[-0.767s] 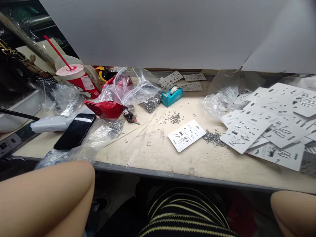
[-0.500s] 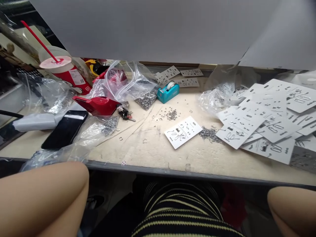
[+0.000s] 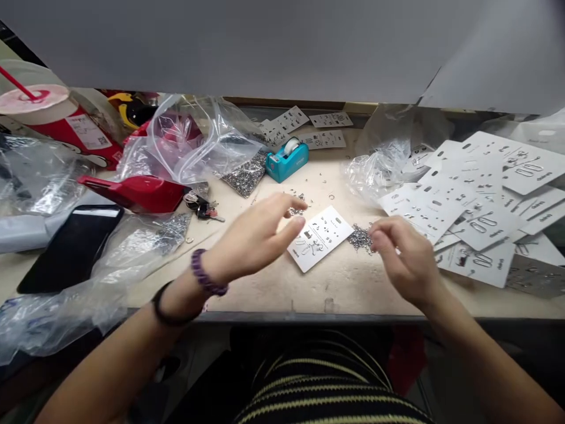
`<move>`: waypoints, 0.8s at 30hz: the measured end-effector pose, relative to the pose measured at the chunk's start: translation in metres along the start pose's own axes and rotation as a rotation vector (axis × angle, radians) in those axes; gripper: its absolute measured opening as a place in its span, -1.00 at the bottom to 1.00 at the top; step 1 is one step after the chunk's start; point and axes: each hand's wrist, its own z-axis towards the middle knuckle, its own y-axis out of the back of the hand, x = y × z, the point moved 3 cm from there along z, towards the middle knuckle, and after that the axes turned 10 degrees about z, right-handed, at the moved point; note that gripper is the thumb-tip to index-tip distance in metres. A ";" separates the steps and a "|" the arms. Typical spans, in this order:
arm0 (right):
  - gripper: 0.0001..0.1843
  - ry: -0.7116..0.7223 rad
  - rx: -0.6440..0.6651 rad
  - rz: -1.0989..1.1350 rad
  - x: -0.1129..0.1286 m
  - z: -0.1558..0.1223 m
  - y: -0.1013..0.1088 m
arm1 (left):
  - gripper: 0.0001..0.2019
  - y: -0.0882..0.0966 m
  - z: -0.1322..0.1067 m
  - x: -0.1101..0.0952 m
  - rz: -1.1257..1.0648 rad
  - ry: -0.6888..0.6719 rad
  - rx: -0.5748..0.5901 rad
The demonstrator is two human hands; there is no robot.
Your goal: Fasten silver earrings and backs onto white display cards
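My left hand (image 3: 258, 232), with a purple braided band and a black band at the wrist, hovers beside a jewellery card (image 3: 333, 235) carrying small metal pieces. Its thumb and index finger are apart with nothing visible between them. Just beyond those fingertips lies a small heap of metal bits (image 3: 296, 206), partly covered by the hand. My right hand (image 3: 404, 256) is at the edge of a second pile of tiny silvery parts (image 3: 359, 237), right of the card. Its fingers are curled and thumb and index pressed together; whatever they pinch is too small to make out.
Many filled jewellery cards (image 3: 481, 176) overlap at the right, beside crumpled plastic (image 3: 379, 171). A teal tape dispenser (image 3: 286, 162) stands behind, near a bag of metal parts (image 3: 245, 174). At left are a red scoop (image 3: 136, 193), keys (image 3: 203, 207), phone (image 3: 73, 247) and drink cup (image 3: 57, 121).
Both hands have come up from below the table edge over the tabletop, left hand to the near heap, right hand to the right-hand pile. The view has shifted slightly; the card lies still.
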 end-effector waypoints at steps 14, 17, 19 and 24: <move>-0.82 -0.238 0.060 0.270 0.001 0.007 -0.035 | -0.55 -0.045 0.035 0.012 -0.312 -0.020 0.072; -0.83 -0.185 0.010 0.365 0.007 0.030 -0.032 | -0.46 -0.048 0.034 0.018 -0.623 -0.054 0.089; -0.83 -0.149 -0.009 0.430 0.011 0.048 -0.032 | -0.40 -0.048 0.033 0.021 -0.761 -0.024 0.087; -0.82 -0.121 -0.056 0.590 0.017 0.074 -0.035 | -0.34 -0.037 0.027 0.024 -0.892 0.074 0.042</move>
